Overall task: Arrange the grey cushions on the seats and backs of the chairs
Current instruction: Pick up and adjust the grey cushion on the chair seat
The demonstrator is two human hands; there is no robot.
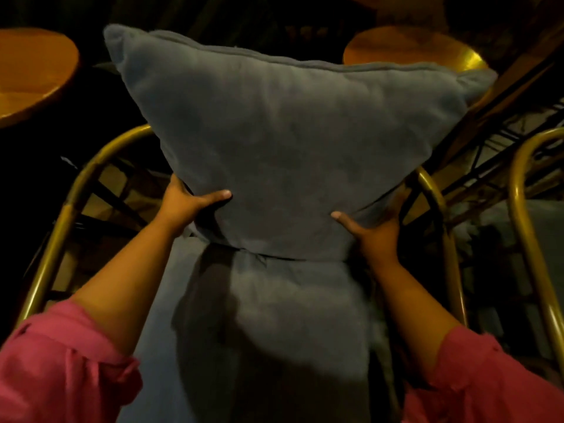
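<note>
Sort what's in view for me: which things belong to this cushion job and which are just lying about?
Job: back cushion, held by left hand and right hand; seat cushion; gold-framed chair; neighbouring chair.
Lying about: round wooden tables.

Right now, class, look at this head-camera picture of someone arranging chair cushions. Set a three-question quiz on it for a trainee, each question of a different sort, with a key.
1. True or false: both hands grip the upright grey fabric back cushion.
2. Multiple choice: that cushion's lower edge meets A) a round orange wooden tabletop, B) the flat grey seat cushion, C) the floor.
3. Fill in: the chair's curved tubular frame looks ____ in colour.

Key: 1 true, the left hand and the right hand hold its lower corners; 2 B; 3 gold.
</note>
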